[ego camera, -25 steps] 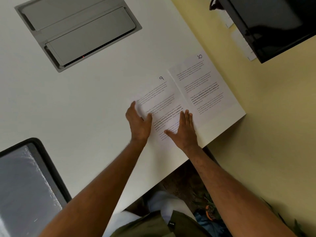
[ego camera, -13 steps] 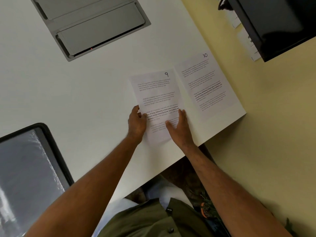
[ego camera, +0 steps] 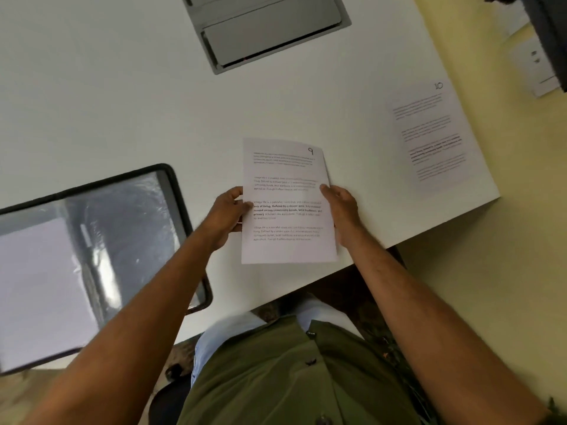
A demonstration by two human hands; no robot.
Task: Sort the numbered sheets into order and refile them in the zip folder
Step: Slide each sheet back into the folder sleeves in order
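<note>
Head view, looking down at a white table (ego camera: 129, 96). Both hands hold a sheet marked 9 (ego camera: 287, 200) by its long edges, near the middle of its height. The left hand (ego camera: 225, 214) grips the left edge: the thumb lies on the printed face and the other fingers (ego camera: 239, 227) curl behind the paper. The right hand (ego camera: 342, 210) grips the right edge in the same way, its thumb tip resting on the margin just beside the second paragraph, with the remaining fingers hidden behind the sheet. The handwritten 9 sits in the top corner, above the right thumb. More than one edge shows along the sheet's right side above that thumb, so more paper may lie beneath; how many leaves cannot be told.

A sheet marked 10 (ego camera: 432, 136) lies flat on the table, well apart from the right hand, out toward the table's far-right corner, untouched. The zip folder (ego camera: 89, 256) lies open on the table well to the outer side of the left hand, partly crossed by the left forearm; a white page shows under its clear cover.

Beyond the fingertips, at the far side of the table, a grey recessed panel (ego camera: 270, 29) is set into the surface.
</note>
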